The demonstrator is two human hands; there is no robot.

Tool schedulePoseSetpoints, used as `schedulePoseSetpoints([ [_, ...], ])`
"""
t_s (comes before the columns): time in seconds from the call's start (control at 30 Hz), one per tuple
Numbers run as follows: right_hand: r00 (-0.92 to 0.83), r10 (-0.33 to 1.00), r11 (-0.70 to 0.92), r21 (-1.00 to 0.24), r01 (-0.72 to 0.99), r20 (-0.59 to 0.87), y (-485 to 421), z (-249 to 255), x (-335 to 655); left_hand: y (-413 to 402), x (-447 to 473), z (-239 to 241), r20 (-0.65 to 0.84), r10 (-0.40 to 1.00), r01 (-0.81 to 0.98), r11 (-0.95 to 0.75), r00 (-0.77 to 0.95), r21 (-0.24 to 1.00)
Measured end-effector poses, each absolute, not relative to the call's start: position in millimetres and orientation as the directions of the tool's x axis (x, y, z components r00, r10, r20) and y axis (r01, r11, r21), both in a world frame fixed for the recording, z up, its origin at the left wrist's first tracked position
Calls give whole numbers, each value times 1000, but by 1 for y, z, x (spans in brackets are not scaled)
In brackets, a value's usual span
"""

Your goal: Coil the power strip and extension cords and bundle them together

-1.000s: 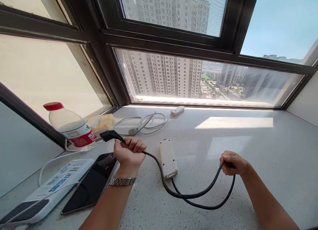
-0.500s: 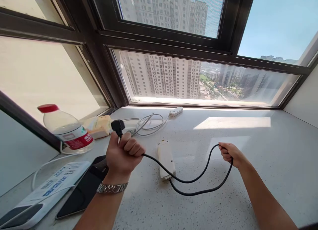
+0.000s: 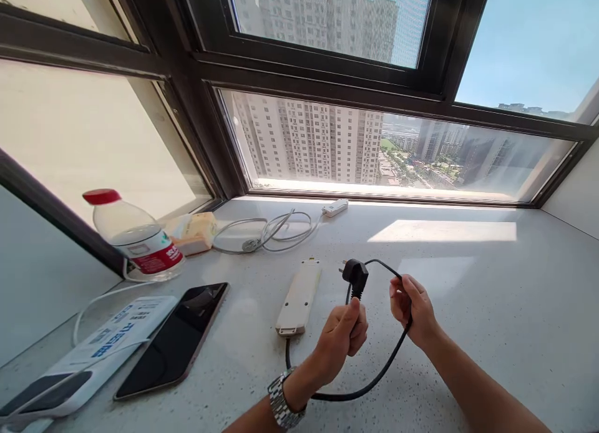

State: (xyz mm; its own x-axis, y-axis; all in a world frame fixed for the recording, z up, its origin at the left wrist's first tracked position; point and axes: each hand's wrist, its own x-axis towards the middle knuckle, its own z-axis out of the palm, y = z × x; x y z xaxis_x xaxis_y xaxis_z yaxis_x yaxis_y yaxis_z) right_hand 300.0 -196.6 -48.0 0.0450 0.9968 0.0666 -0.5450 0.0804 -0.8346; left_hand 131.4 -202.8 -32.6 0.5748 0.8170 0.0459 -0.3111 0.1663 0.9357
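Head view looks down on my two hands above the speckled sill. My left hand is closed in a fist around the black cable just below its black plug, which stands upright over my knuckles with its prongs pointing left. My right hand pinches the same cable where it arches away from the plug, fingers curled (how firmly, I cannot tell, since the cable slips behind them). From there the cable loops down under both wrists and runs to the near end of the white power strip, which lies flat to the left; the join itself is hard to make out. Further left lie a dark phone, a bottle and a white device cut off by the frame edge.
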Motion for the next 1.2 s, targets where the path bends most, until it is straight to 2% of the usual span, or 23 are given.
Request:
schedulePoseSetpoints([
  [0.13, 8, 989, 128, -841, -526, 145, -209, -53, 275, -204, 138, -48, 97, 810, -30, -97, 579, 995],
  [0.3, -9, 990, 114, -836, -536, 141, -211, -49, 277, -209, 138, -43, 123, 758, 230, -343, 641, 911],
  [0.47, -123, 969, 131, -869, -477, 214, -218, -48, 274, -211, 136, -31, 63, 758, 346, -369, 650, 863],
  [0.57, -166, 945, 177, -869, -463, 281, -222, -51, 270, -216, 137, -27, -29, 707, 425, -390, 706, 817],
  [0.67, -207, 936, 152, -859, -488, 284, -224, -53, 269, -220, 138, -24, -103, 701, 497, -385, 706, 778],
  [0.8, -177, 949, 131, -837, -531, 260, -220, -48, 277, -222, 137, -23, -88, 697, 511, -427, 711, 746],
  [0.9, -101, 962, 159, -823, -545, 253, -213, -42, 287, -221, 135, -28, -30, 656, 503, -547, 754, 669],
  [1.0, -122, 962, 139, -824, -549, 244, -206, -41, 293, -219, 132, -33, 58, 594, 436, -650, 802, 623],
  [1.1, -214, 958, 30, -809, -587, 191, -205, -46, 288, -216, 129, -33, 163, 556, 316, -662, 815, 679],
  [1.2, -278, 953, -65, -810, -583, 123, -211, -54, 276, -210, 130, -24, 294, 592, 130, -569, 751, 812],
])
